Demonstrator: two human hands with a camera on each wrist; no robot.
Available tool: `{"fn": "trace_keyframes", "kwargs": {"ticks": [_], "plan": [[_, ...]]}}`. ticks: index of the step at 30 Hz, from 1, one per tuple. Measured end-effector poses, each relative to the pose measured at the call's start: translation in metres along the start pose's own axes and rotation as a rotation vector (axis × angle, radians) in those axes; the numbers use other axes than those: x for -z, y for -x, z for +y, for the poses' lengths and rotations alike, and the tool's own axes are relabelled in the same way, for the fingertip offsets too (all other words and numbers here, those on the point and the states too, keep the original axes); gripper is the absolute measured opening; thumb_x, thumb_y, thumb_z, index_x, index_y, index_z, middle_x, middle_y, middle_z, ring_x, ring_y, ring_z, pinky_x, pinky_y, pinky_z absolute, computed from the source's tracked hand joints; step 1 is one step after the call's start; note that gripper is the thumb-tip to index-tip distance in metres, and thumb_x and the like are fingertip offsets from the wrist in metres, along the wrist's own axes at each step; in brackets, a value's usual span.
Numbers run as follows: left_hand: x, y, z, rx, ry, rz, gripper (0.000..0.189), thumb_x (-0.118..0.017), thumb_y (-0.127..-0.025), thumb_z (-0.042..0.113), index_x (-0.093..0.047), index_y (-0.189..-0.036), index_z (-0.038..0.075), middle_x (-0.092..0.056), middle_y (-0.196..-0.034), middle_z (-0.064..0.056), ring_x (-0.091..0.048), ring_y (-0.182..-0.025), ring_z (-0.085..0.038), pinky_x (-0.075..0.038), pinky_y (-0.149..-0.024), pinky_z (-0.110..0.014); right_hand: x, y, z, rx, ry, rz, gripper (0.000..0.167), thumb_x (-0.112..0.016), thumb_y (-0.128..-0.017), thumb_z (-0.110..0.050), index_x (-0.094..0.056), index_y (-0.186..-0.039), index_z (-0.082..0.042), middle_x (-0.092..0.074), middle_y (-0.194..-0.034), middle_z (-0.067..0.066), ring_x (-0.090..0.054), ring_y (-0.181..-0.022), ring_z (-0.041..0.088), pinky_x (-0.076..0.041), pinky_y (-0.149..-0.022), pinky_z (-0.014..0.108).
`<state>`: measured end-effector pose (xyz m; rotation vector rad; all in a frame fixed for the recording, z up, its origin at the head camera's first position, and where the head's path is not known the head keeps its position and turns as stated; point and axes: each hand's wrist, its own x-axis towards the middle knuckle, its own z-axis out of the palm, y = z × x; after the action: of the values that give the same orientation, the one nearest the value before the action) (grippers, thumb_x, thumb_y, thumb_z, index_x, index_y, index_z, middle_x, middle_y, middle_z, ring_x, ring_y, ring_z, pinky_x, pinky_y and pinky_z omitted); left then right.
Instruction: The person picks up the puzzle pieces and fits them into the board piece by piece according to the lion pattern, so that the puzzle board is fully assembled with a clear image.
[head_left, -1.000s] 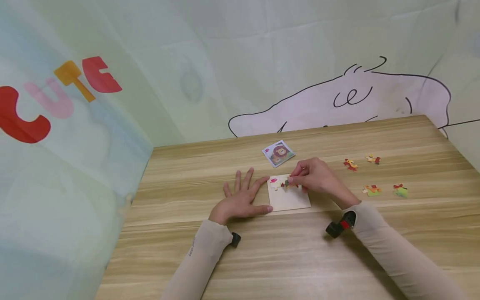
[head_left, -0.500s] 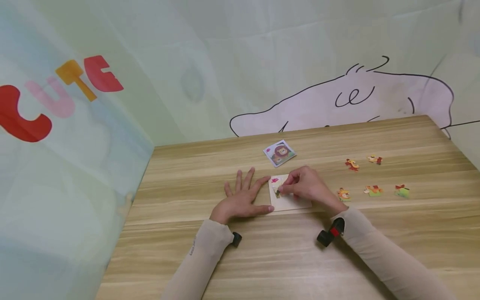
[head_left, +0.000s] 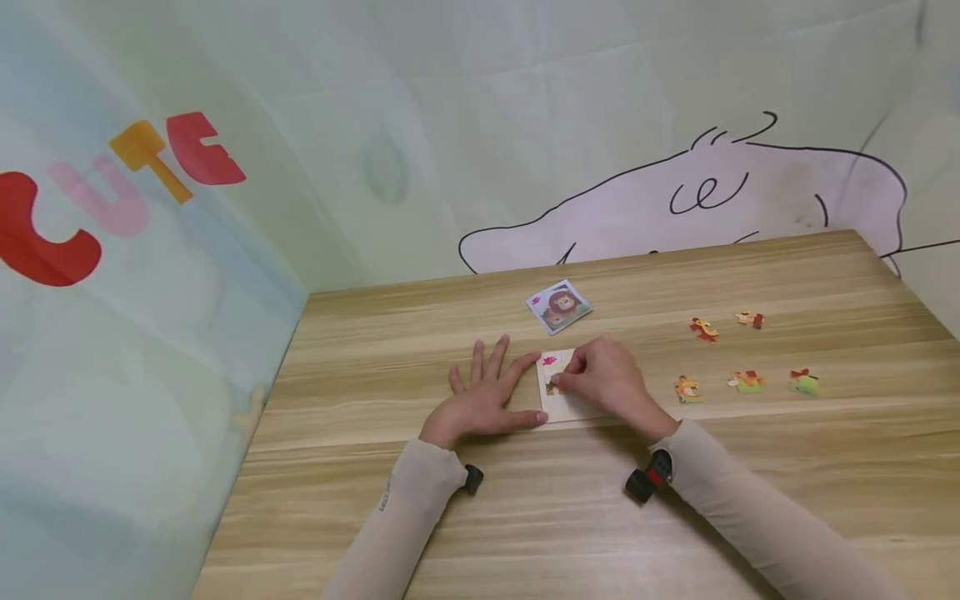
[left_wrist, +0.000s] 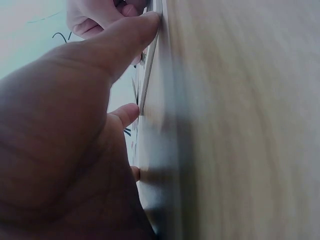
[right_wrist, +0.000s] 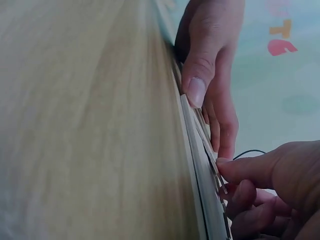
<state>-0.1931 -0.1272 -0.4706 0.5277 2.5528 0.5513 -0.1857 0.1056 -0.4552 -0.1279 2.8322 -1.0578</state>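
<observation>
1. On the left part of the board (head_left: 581,410), just nearer the person than the pink-marked piece (head_left: 551,362) at its far left corner, lies the puzzle piece (head_left: 552,389) being handled.
2. It sits at the tip of the right hand (head_left: 606,379), to the left of that hand's knuckles. Thumb and fingers pinch it; in the right wrist view it seems slightly tilted above the board. The hand covers most of it, so I cannot tell its long axis.
3. The left hand (head_left: 483,407) grasps nothing: its fingers are spread and straight, index tip at the board's far left corner, thumb at the near left one. The right hand is the nearer, being on the piece.
4. Counted: two hands, one board, one picture card (head_left: 559,307) beyond it, one pinched piece, five loose pieces (head_left: 746,382) on the table (head_left: 525,525) to the right. How many lie under the right hand is hidden.
</observation>
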Motion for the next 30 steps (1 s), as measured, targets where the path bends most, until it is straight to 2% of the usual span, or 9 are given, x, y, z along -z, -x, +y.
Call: {"fn": "trace_keyframes", "kwargs": {"ticks": [8, 19, 25, 30], "plan": [[0.0, 0.002, 0.0, -0.001, -0.004, 0.005, 0.096, -0.065, -0.093, 0.074, -0.012, -0.17, 0.052, 0.027, -0.181, 0.003, 0.034, -0.163, -0.039, 0.018, -0.12, -0.084, -0.004, 0.001, -0.005, 0.007, 0.083, 0.014, 0.031, -0.086, -0.09, -0.034, -0.068, -0.073, -0.016, -0.064, -0.069, -0.002, -0.054, -0.069, 0.017, -0.037, -0.056, 0.029], [0.001, 0.002, 0.0, -0.006, 0.012, 0.003, 0.096, -0.065, -0.094, 0.073, -0.012, -0.17, 0.051, 0.028, -0.18, 0.003, 0.035, -0.163, -0.038, 0.019, -0.12, -0.083, -0.005, 0.001, -0.003, 0.035, 0.082, 0.021, 0.03, -0.085, -0.091, -0.035, -0.068, -0.075, -0.017, -0.063, -0.067, -0.003, -0.054, -0.068, 0.017, -0.036, -0.055, 0.029], [0.0, 0.0, -0.002, -0.008, 0.005, 0.001, 0.096, -0.065, -0.093, 0.074, -0.012, -0.17, 0.053, 0.028, -0.18, 0.004, 0.035, -0.163, -0.038, 0.019, -0.119, -0.084, 0.007, -0.003, 0.005, 0.092, 0.036, 0.002, 0.024, -0.083, -0.093, -0.031, -0.071, -0.081, -0.014, -0.063, -0.071, 0.0, -0.052, -0.067, 0.016, -0.037, -0.059, 0.028], [-0.001, -0.001, -0.002, -0.001, 0.004, 0.001, 0.097, -0.066, -0.093, 0.073, -0.011, -0.169, 0.053, 0.028, -0.18, 0.005, 0.035, -0.163, -0.037, 0.02, -0.12, -0.083, 0.027, -0.007, 0.02, 0.104, 0.027, -0.002, 0.018, -0.08, -0.097, -0.027, -0.074, -0.094, -0.01, -0.069, -0.077, 0.005, -0.057, -0.068, 0.017, -0.041, -0.06, 0.027]]}}
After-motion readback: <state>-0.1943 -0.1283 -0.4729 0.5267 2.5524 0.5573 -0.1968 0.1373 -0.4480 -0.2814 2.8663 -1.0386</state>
